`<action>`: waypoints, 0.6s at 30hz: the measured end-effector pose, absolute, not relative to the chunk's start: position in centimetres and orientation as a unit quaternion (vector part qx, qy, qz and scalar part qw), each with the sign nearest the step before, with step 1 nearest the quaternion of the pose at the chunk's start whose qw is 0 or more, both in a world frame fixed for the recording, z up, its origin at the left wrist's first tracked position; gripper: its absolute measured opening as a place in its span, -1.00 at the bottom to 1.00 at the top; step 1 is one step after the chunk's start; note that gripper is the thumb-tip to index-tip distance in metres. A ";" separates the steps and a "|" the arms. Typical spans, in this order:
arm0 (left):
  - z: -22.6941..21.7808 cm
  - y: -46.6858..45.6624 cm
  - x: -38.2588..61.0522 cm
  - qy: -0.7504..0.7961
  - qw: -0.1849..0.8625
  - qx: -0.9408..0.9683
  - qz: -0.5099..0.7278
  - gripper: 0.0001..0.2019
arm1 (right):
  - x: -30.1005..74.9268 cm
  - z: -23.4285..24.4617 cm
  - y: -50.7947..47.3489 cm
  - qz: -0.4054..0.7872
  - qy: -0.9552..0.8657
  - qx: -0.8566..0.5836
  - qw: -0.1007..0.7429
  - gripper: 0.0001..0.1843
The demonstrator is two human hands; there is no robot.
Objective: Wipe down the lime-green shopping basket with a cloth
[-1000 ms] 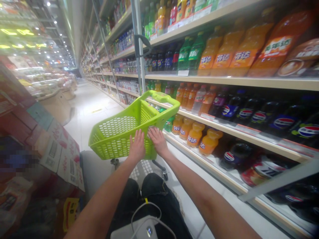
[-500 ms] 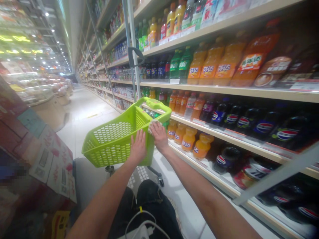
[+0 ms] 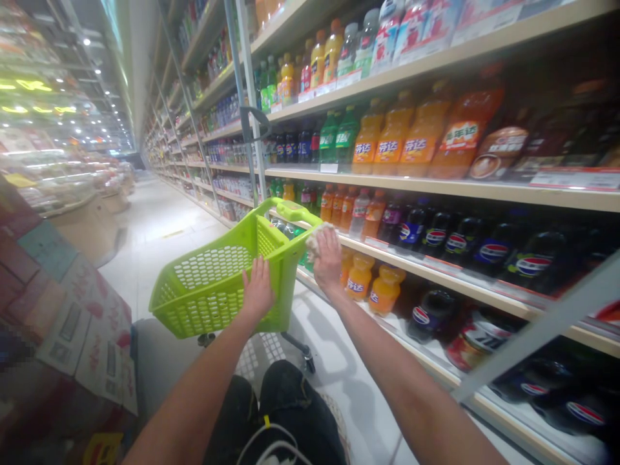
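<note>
Beside the drinks shelf (image 3: pixel 436 184), the left hand (image 3: pixel 258 290) lay spread flat on the green basket (image 3: pixel 278 303), while the right hand (image 3: pixel 328 261) clutched a crumpled white cloth (image 3: pixel 314 242) against its rim.

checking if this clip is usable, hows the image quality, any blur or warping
In the head view, the wide lens bends the shelf edge into a steep fan; in that view the ceiling lights bloom into glare, the cardboard cartons look soft beside a pixelated patch, and the green basket and right hand look fairly sharp.
</note>
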State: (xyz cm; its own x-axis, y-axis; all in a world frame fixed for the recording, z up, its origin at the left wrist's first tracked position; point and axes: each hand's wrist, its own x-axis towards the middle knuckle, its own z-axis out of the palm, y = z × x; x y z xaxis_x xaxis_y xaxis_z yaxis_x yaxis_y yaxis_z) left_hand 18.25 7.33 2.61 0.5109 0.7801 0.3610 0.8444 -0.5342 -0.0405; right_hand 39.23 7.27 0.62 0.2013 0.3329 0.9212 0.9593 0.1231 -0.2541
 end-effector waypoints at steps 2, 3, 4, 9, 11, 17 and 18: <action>2.8 7.7 18.2 -0.491 0.088 -0.855 -0.142 -0.26 | 40.8 2.6 8.3 -0.305 -0.533 -0.599 0.514 -0.37; 2.9 7.8 18.2 -0.496 0.081 -0.854 -0.137 -0.26 | 41.1 3.0 8.6 -0.300 -0.534 -0.604 0.510 -0.37; 2.9 7.8 18.2 -0.498 0.076 -0.854 -0.133 -0.25 | 41.0 3.0 8.9 -0.294 -0.542 -0.607 0.501 -0.38; 3.1 7.6 18.2 -0.501 0.076 -0.854 -0.121 -0.26 | 36.8 -0.4 8.2 -0.275 -0.630 -0.589 0.425 -0.42; 3.3 7.6 17.9 -0.499 0.075 -0.856 -0.110 -0.25 | 35.2 -1.5 7.5 -0.276 -0.663 -0.568 0.401 -0.44; 3.3 7.8 16.6 -0.473 0.067 -0.874 -0.092 -0.24 | 35.7 2.4 6.7 -0.288 -0.669 -0.552 0.406 -0.48; 3.3 7.8 16.4 -0.471 0.063 -0.875 -0.090 -0.24 | 36.1 3.8 6.9 -0.284 -0.644 -0.581 0.409 -0.49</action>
State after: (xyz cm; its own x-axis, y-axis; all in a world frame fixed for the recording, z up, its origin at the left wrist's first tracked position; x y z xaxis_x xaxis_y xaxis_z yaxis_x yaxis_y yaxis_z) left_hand 16.37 7.79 3.35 0.5400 0.8132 0.2172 0.8360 -0.5481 -0.0264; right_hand 36.08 6.87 3.75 0.0095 0.5154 0.8569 0.9804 0.1637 -0.1094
